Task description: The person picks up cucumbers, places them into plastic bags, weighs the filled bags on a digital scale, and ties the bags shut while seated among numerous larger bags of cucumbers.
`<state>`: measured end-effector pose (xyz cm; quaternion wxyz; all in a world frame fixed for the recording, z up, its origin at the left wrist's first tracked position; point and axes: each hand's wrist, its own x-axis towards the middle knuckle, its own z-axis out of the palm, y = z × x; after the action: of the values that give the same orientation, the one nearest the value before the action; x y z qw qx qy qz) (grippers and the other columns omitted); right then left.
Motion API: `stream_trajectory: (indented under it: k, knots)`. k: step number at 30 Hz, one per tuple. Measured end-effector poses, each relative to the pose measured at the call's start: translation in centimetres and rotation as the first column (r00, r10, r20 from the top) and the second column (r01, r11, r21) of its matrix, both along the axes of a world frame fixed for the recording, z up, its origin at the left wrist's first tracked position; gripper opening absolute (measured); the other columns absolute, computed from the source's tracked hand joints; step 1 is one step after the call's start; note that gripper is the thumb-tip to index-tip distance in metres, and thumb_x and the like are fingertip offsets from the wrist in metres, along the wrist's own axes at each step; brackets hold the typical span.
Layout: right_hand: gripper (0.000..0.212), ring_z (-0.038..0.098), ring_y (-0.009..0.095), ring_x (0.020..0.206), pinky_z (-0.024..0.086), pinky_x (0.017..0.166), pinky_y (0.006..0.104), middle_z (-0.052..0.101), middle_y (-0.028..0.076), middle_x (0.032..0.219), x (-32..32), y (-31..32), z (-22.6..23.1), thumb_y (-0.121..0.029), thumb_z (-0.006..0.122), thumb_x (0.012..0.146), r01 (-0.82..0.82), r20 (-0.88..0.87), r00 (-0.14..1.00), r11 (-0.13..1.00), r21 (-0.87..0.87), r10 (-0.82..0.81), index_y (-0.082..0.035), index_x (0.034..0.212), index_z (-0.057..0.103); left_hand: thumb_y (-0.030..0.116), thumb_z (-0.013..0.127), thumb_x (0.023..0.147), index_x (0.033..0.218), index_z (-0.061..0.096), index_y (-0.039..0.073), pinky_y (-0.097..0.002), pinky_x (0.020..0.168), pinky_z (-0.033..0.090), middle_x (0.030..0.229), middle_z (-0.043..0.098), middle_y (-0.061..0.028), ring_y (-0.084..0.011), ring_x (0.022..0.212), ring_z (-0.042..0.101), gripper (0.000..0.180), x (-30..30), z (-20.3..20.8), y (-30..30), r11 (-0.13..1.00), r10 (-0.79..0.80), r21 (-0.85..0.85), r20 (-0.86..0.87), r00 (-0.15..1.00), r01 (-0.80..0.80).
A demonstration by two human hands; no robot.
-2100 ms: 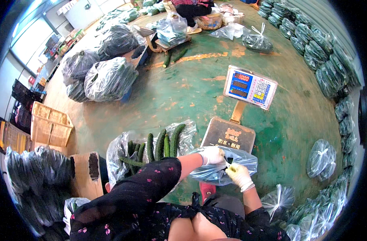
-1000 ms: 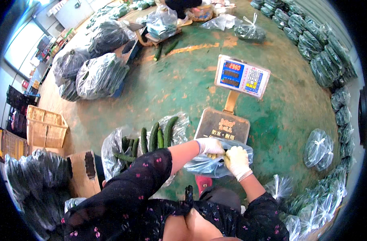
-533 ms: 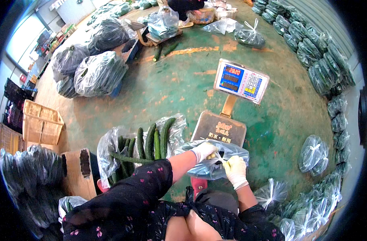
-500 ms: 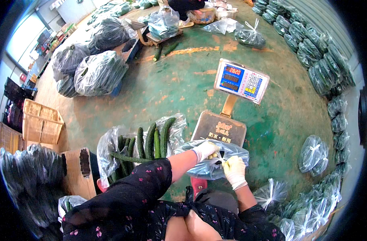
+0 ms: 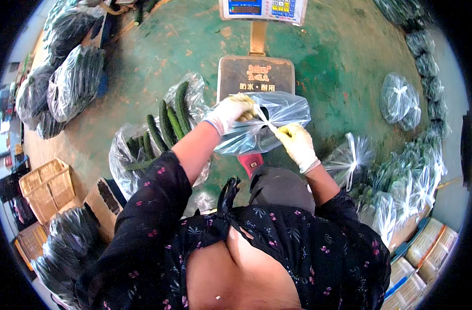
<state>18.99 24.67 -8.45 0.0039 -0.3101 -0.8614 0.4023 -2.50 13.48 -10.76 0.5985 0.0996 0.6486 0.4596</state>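
My left hand [image 5: 233, 113], in a white glove, is closed on one twisted end of a clear plastic bag [image 5: 290, 107]. My right hand [image 5: 298, 145], gloved as well, pinches the other end of a taut strip running between them. The bag is gathered at the middle, with a dark gap by the strip; its contents are hard to make out. It lies at the near edge of the platform scale [image 5: 256, 75], partly over it. To the left, several long green cucumbers [image 5: 166, 126] rest on an opened clear plastic bag [image 5: 187, 85].
Tied clear bags [image 5: 399, 98] lie on the floor at right, with a row of filled bags [image 5: 401, 170] along that side. Large stuffed bags [image 5: 76, 85] stand at far left. A tan crate [image 5: 47, 188] and a cardboard box [image 5: 104, 204] are nearer left.
The view has tilted downward, so the scale and cucumbers sit higher in the picture. Between my hands the bag's strip is now drawn out taut.
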Motion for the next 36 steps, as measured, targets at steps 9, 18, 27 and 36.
stream_trajectory:
  k: [9,18,27,36]
  knots:
    - [0.024,0.059,0.03,0.09,0.047,0.081,0.0392,0.062,0.011,0.093,-1.6,0.9,1.8,-0.026,0.07,0.073,0.017,-0.143,0.99,0.983,0.183,0.01,-0.008,0.089,0.066,0.025,0.056,0.092,0.097,0.061,0.008,-0.0217,0.051,0.044,0.077,0.065,-0.0028,-0.0086,0.06,0.057,0.018,-0.7,2.0,-2.4,0.978,-0.086,-0.2,-0.167,0.982,0.052]
    - [0.038,0.06,0.026,0.087,0.047,0.072,0.0412,0.06,0.007,0.093,-7.2,0.2,-1.9,-0.023,0.062,0.076,-0.577,0.238,0.815,0.703,0.416,0.529,-0.012,0.112,0.056,0.022,0.055,0.091,0.093,0.062,0.002,-0.0211,0.058,0.044,0.074,0.061,-0.0031,-0.0079,0.064,0.056,0.021,2.8,4.7,-7.8,0.988,-0.152,-0.036,-0.309,0.939,0.148]
    - [0.029,0.064,0.034,0.085,0.049,0.073,0.0425,0.066,0.018,0.087,-6.5,0.6,-1.1,-0.033,0.058,0.082,-0.512,0.072,0.85,0.851,-0.119,0.521,-0.006,0.088,0.067,0.024,0.052,0.094,0.098,0.06,0.006,-0.0215,0.056,0.045,0.077,0.066,-0.0039,-0.0091,0.06,0.057,0.02,4.4,4.8,-17.0,0.973,0.079,-0.207,-0.119,0.99,-0.103]
    - [0.028,0.062,0.022,0.073,0.048,0.068,0.0333,0.065,0.011,0.079,-1.3,0.6,0.2,-0.03,0.06,0.085,-0.107,-0.089,0.994,0.779,-0.618,0.066,-0.002,0.088,0.065,0.026,0.054,0.095,0.105,0.06,0.004,-0.0217,0.059,0.047,0.084,0.068,-0.0067,-0.0095,0.066,0.06,0.025,6.2,3.1,-20.6,0.963,0.092,-0.251,-0.049,0.995,-0.102]
